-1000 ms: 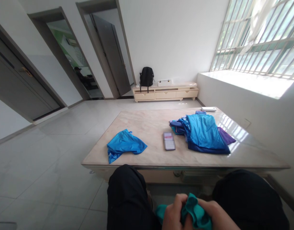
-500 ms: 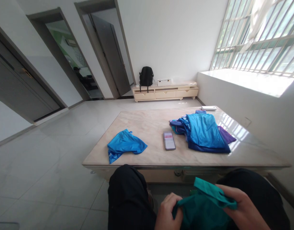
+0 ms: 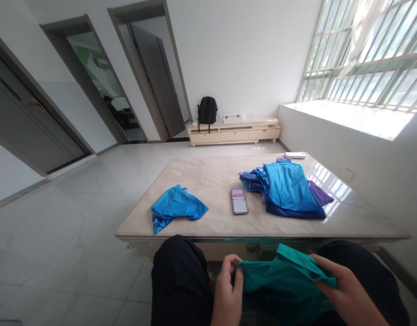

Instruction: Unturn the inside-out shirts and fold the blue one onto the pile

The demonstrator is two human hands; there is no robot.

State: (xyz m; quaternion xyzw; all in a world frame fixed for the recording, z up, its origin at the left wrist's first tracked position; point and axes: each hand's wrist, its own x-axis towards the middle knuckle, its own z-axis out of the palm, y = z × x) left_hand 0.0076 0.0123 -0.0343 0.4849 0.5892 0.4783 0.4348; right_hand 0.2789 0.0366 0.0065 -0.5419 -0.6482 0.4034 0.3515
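A teal garment (image 3: 279,283) hangs spread between my knees, just below the table's near edge. My left hand (image 3: 228,294) pinches its left edge, fingers closed. On the other side, my right hand (image 3: 347,294) grips its right edge, also closed on the cloth. Both hands sit over my lap in black trousers (image 3: 181,280).
The marble table (image 3: 208,176) in front holds a crumpled bright blue garment (image 3: 176,206) at left, a phone (image 3: 239,200) in the middle and a pile of blue and purple clothes (image 3: 288,188) at right. A white remote (image 3: 295,155) lies at the far edge. A low cabinet with a black backpack (image 3: 207,111) stands by the far wall.
The teal garment was bunched in both hands low in my lap. My hands have since moved apart and up, stretching the cloth wide between them.
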